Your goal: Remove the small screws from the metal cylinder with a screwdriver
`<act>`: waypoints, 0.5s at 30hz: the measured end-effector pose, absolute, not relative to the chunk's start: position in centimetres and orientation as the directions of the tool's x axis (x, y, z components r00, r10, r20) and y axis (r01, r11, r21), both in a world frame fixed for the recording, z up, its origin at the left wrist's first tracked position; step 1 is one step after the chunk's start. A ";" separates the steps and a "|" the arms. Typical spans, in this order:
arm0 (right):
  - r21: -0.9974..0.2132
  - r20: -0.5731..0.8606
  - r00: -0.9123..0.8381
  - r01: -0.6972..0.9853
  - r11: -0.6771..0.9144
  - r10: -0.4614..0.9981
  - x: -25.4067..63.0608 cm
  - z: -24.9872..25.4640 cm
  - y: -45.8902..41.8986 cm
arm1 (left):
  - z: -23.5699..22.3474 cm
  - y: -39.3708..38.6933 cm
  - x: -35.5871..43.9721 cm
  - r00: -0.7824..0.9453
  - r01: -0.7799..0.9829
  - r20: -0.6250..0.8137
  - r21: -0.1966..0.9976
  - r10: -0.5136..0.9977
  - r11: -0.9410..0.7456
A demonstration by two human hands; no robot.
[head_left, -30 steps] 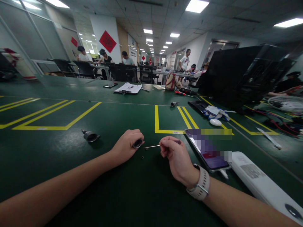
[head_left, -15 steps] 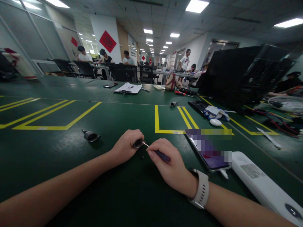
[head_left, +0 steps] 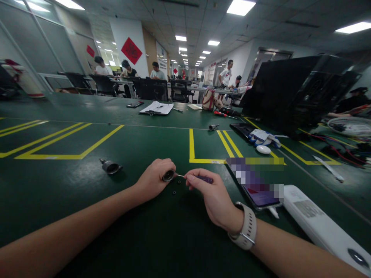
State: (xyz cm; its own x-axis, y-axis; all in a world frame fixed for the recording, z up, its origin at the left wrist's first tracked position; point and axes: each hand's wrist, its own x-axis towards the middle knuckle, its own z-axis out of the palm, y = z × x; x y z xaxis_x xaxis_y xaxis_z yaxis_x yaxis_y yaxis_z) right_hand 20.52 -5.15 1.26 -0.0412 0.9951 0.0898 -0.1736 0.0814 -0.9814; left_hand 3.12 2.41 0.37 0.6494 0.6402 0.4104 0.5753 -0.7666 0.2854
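L hand (head_left: 156, 178) grips 1 round metal cup (head_left: 168, 176), open end facing the cam, just above the table (head_left: 116, 231). R hand (head_left: 213, 195) pinches 1 purple screwdriver (head_left: 205, 179), long way L to R, tip pointing L at the cup. 2 tiny dark rings lie near, below the tip. 1 more metal cup (head_left: 111, 167) lies L, w/ its open end toward R.

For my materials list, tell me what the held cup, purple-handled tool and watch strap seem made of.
Held cup: probably metal, polished, from its shiny grey rim.
Tool: shaft likely bright metal, by its glint; handle perhaps smooth plastic, dark purple.
Strap: maybe matte rubber, pale and punched.
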 end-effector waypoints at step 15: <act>-0.910 0.353 -0.110 0.192 0.368 0.929 20.6 2.2 -6.2 | 0.4 2.4 3.1 0.658 0.561 0.414 0.288 0.629 -0.776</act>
